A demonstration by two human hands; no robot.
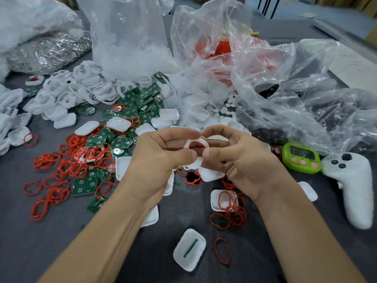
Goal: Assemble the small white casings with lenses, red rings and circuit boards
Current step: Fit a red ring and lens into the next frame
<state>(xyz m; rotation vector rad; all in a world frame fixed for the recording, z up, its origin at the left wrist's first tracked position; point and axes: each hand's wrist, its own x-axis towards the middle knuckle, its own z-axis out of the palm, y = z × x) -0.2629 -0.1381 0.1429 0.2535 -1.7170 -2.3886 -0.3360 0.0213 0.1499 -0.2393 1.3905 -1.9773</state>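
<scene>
White casing point(195, 161), opening camera-ward, long axis near-upright, pinched by left hand point(161, 158) and right hand point(241, 160)

Faint "ZZ"-like mark — white controller point(353, 186)

Dark grey matte surface point(51, 237) under right grip point(242, 160), spreading left, right and nearer. Far beyond grip, up and to right: bluish-grey floor point(289, 15), thin black furniture legs point(267, 6) standing on it. Farther right of legs, brown cardboard boxes point(350, 2), blurred. Well right of grip, pale flat board point(355, 68); long grey rail point(334, 32) just beyond it. Soft even light, faint shadows only.
</scene>
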